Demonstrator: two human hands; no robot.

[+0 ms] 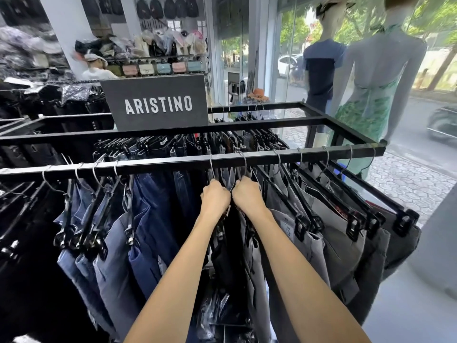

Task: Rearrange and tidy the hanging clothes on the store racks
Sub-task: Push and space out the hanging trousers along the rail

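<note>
Trousers (249,243) hang mid-rail (173,162), long axis straight down, hooks just above our fists. Left hand (215,196) and right hand (248,194), side by side, each clench a hanger neck. We'd slide along the rail; greys sit right, right hand nearer.

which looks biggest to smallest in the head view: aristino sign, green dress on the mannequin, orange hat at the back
1. ARISTINO sign
2. green dress, close to the sign; it stands farther off, so the order is unsure
3. orange hat, plainly smallest, though farthest away
</note>
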